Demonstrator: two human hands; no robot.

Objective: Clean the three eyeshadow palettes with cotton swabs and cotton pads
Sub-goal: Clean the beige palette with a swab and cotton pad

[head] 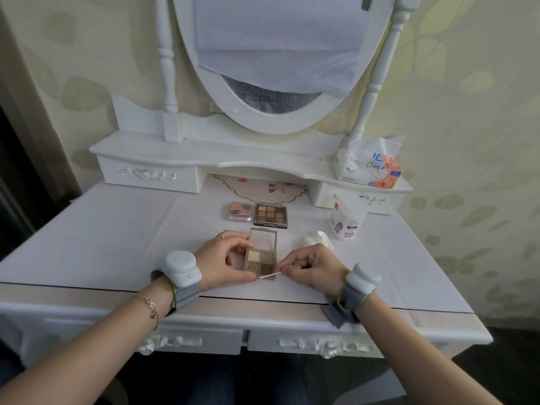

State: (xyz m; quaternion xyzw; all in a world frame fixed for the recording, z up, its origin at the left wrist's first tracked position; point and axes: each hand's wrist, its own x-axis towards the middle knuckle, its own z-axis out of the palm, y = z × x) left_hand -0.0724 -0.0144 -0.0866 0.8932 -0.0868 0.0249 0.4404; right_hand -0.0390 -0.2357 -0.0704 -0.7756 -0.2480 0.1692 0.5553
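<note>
Now swabbing the open beige four-pan eyeshadow palette (261, 262) near the front of the white desk (117, 229).
Left hand (225, 260) grips the palette's sides; right hand (309, 266) pinches a thin cotton swab (268, 276) at its near edge. Pressing hard could gouge powder, smear shades together, or skid the compact.

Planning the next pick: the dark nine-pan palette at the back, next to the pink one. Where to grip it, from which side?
Probably pinch the dark nine-pan palette across its near and far edges, coming from above. It lies flat and closed on the table, so only the rim is graspable. The pink palette sits close on its left, crowding that side; the near edge looks free of the open palette.
</note>
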